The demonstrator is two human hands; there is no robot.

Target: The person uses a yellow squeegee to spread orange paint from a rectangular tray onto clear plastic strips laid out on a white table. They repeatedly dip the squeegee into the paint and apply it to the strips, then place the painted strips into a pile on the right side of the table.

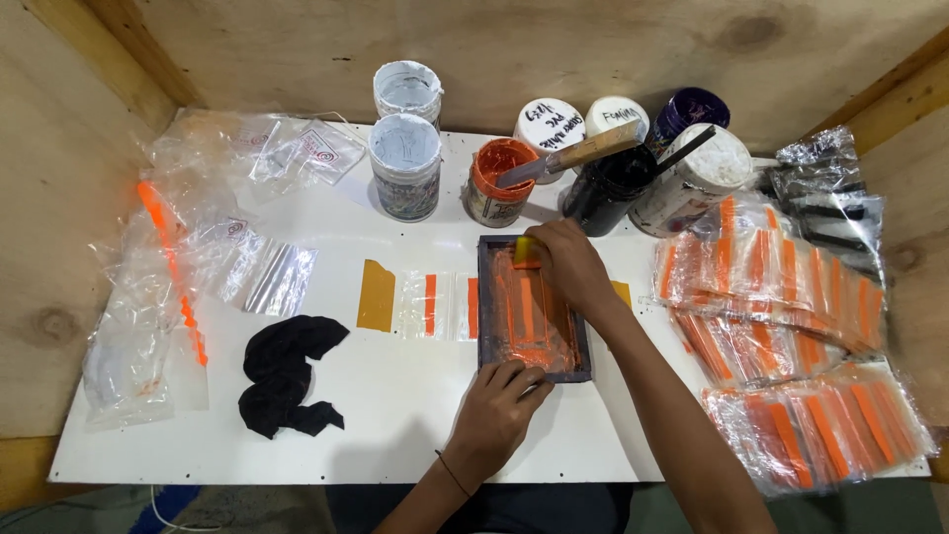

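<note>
A small dark-framed printing screen (583,348) smeared with orange ink lies on the white table (395,405). My left hand (497,413) presses down on its near edge, fingers curled over the frame. My right hand (565,263) is at the screen's far end, gripping a small squeegee with a yellow block (525,251) that touches the inked mesh. To the left of the screen lie clear plastic bags printed with orange stripes (435,305) and a yellow-brown strip (377,295).
Ink tubs stand along the back: two white ones (405,163), an open orange one (497,181) with a wooden-handled spatula (573,156) across it, dark ones (605,190). Piles of orange-striped bags (791,336) fill the right. A black rag (287,371) and loose clear bags (198,257) lie left.
</note>
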